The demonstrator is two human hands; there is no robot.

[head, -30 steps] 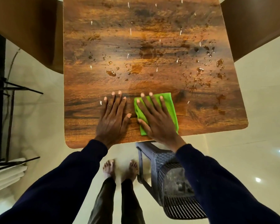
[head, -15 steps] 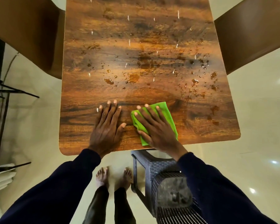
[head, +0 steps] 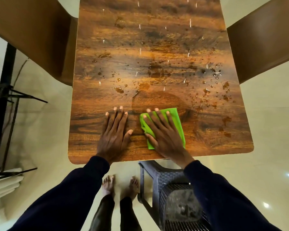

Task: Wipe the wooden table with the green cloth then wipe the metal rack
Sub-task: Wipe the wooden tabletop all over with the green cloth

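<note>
the wooden table fills the upper middle of the head view, its near edge close to the person's body. the right hand lies flat, palm down, on the green cloth, fingers spread and pressing the folded cloth against the tabletop near the front edge, a little right of centre; it presses rather than grips. the left hand rests just beside it, open and flat on the bare wood, fingers together and thumb out toward the cloth, not touching it. both arms wear dark blue sleeves. water droplets and small puddles are scattered across the middle and right of the table, beyond the hands. a faint damp arc shows on the wood just past the cloth. the black metal rack stands on the floor at the left edge, well apart from the table, with folded white towels beside its base. brown chairs flank the table on both sides, and a dark plastic chair sits under the near edge, beside the person's bare feet.
</note>
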